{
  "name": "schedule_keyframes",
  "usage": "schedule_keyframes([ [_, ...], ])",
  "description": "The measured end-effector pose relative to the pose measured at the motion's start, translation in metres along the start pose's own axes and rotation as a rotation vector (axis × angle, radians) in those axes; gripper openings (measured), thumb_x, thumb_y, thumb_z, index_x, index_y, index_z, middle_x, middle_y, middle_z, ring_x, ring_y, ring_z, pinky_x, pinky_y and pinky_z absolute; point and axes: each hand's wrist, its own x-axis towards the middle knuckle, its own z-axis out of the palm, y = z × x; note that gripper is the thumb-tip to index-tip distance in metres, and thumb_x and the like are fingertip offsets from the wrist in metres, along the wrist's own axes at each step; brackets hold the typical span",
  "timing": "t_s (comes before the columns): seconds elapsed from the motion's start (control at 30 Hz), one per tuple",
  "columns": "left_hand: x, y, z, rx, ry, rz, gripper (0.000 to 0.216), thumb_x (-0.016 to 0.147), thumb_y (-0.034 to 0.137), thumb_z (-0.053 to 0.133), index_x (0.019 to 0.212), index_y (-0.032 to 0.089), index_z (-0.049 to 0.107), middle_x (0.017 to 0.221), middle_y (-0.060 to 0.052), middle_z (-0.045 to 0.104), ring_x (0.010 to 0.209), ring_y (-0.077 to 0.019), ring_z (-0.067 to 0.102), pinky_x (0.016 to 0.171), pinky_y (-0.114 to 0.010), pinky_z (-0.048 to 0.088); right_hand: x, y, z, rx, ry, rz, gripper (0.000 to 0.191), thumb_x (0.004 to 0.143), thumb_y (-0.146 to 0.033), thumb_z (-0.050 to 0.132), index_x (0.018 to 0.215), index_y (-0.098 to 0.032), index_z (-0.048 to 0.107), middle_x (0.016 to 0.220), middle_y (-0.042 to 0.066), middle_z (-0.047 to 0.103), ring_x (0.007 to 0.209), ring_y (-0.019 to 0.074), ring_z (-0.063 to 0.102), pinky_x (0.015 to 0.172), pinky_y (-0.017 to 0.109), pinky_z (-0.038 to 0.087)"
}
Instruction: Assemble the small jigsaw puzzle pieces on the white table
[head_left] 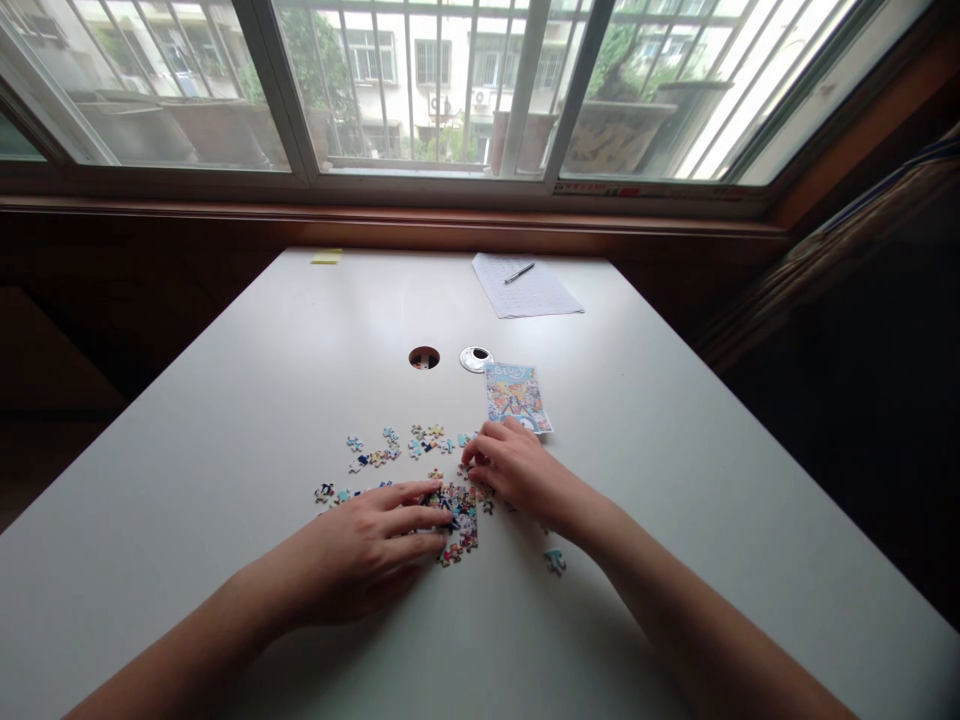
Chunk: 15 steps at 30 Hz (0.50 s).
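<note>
My left hand (386, 535) lies with fingers apart over a joined section of jigsaw puzzle (466, 508), its fingertips touching the small printed pieces. Part of that section is hidden under the fingers. Just above and to the right, my right hand (514, 465) is bent down, thumb and fingers drawn together at a small puzzle piece (463, 470); the grip itself is partly hidden. Loose puzzle pieces (375, 457) lie in a loose arc beyond and left of the joined section. One light blue piece (555, 561) sits alone below my right wrist.
A colourful picture sheet (516, 393) lies beyond my right hand, beside a round metal grommet cover (476, 359). Left of it is an open hole (424, 358) in the white table (225, 450). Papers (529, 295), a pen (519, 273) and a yellow note (327, 257) lie near the window.
</note>
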Motion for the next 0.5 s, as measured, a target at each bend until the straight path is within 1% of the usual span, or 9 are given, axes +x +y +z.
schedule_keyframes([
  [0.17,-0.0001,-0.0006,0.0006,-0.001,0.015,0.008,0.042,0.096,0.013,0.056,0.138,0.021,0.056,0.141,-0.007,0.063,0.149,-0.0286,0.037,0.118,-0.046,0.045,-0.0007,0.0006,-0.0014,-0.014,-0.003,0.000,0.008,0.090,-0.017,0.071,0.095,-0.023,0.073,0.103,0.007,0.066,0.099,0.0248,0.052,0.089,0.038,0.041],
  [0.37,0.0003,-0.0001,0.0000,0.020,-0.011,0.007,0.040,0.096,0.013,0.054,0.136,0.019,0.057,0.143,-0.007,0.061,0.148,-0.0291,0.038,0.119,-0.046,0.044,-0.0027,-0.0007,-0.0019,0.014,-0.005,0.012,0.011,0.089,-0.015,0.073,0.097,-0.021,0.069,0.108,0.008,0.065,0.104,0.0250,0.053,0.092,0.038,0.042],
  [0.43,0.0001,0.0000,-0.0001,0.024,-0.012,0.006,0.040,0.096,0.013,0.054,0.136,0.019,0.057,0.143,-0.007,0.061,0.148,-0.0289,0.038,0.120,-0.047,0.044,-0.0025,-0.0016,-0.0036,0.043,-0.002,0.006,0.011,0.087,-0.013,0.073,0.094,-0.021,0.068,0.105,0.007,0.066,0.103,0.0244,0.054,0.091,0.037,0.042],
  [0.5,-0.0002,0.0001,-0.0002,0.020,-0.009,0.002,0.041,0.096,0.013,0.055,0.136,0.020,0.057,0.142,-0.007,0.062,0.148,-0.0286,0.038,0.120,-0.047,0.043,-0.0019,-0.0024,-0.0054,0.078,-0.009,0.007,0.012,0.086,-0.012,0.074,0.089,-0.021,0.067,0.098,0.005,0.068,0.101,0.0235,0.055,0.088,0.035,0.042],
])
